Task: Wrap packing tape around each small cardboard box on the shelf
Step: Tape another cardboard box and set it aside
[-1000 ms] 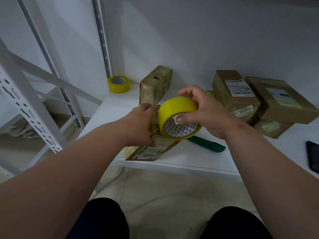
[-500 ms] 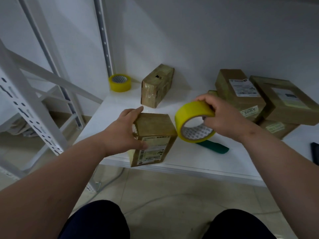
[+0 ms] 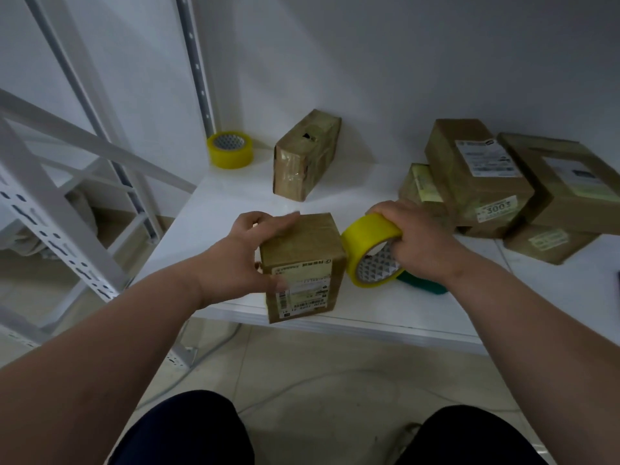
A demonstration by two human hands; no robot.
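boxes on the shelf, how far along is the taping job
Looks done: the box at the back shows glossy tape bands. In hand: the left hand grips the front box at the shelf edge, while the right hand holds the yellow tape roll against its right side. Left: the pile of boxes on the right; whether any carry fresh tape is unclear. A spare roll sits in the corner.

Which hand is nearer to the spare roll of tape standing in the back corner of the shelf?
Left. The left hand grips the front box, nearer the spare roll. The right hand, holding another tape roll, is farther right.
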